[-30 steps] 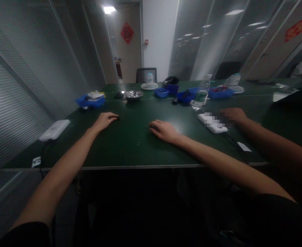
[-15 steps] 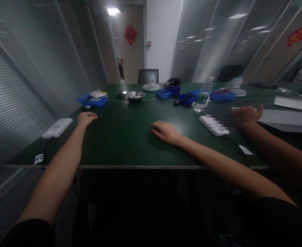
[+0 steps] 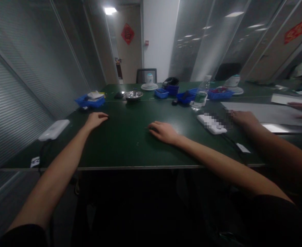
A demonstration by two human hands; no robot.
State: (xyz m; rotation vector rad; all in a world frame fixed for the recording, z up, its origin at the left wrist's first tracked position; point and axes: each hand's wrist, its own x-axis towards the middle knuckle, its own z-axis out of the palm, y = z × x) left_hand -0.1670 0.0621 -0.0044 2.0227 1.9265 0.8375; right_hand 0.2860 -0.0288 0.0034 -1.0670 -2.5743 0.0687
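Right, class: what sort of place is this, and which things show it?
Probably an office room used for bench work: blinded glass partitions, a long green table, blue parts bins, a power strip.

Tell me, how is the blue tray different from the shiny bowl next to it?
The blue tray is a rectangle; the metal bowl is round. The tray is dull blue, the bowl shiny silver. The tray holds white things piled above its rim; what lies in the bowl is too small to tell. Both stand on the green table, past the left hand.
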